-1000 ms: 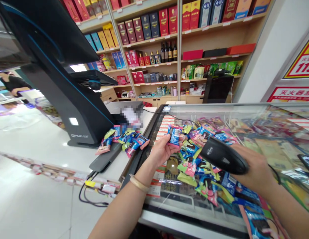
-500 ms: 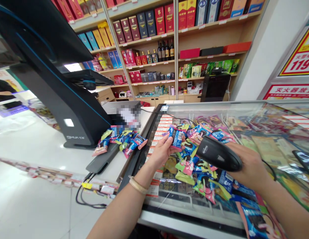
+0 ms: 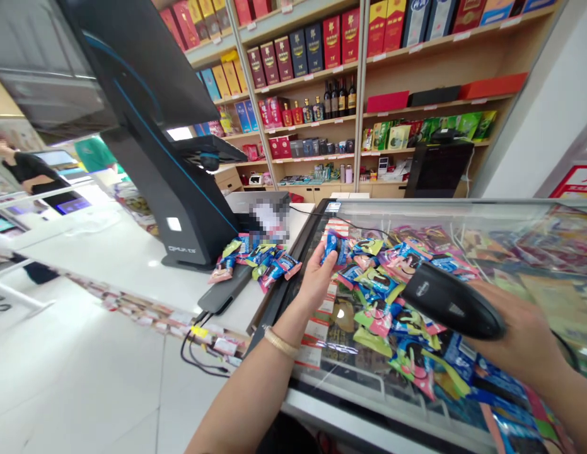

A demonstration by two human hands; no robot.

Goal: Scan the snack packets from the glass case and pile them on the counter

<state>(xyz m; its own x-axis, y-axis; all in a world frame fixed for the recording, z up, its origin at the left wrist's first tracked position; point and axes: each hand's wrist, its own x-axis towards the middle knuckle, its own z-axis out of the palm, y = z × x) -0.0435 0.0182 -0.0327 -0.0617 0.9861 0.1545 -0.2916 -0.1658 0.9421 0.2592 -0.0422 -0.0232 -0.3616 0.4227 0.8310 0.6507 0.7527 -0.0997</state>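
Note:
A small blue snack packet [image 3: 336, 246] is pinched in my left hand [image 3: 318, 277], above the left side of the glass-topped case [image 3: 316, 394]. My right hand [image 3: 515, 318] grips a black handheld barcode scanner [image 3: 451, 302], its head pointing left toward the packet. The scanner's handle is hidden behind my fingers. Under and between both hands lies a loose pile of similar snack packets [image 3: 378, 284] in blue, green and pink wrappers. A smaller heap of the same packets [image 3: 262, 258] rests on the white counter beside the register stand.
The dark register stand [image 3: 189, 214] with its screen rises at left on the white counter [image 3: 85, 243]. A flat grey device [image 3: 227, 293] with black cables sits at the counter's edge. Behind are shelves of boxes and bottles [image 3: 340, 98]. A person in black [image 3: 31, 170] is at far left.
The camera view has swung left, so everything appears further right. My left hand has tilted the packet, so a different side of it shows. The scanner stays in my right hand.

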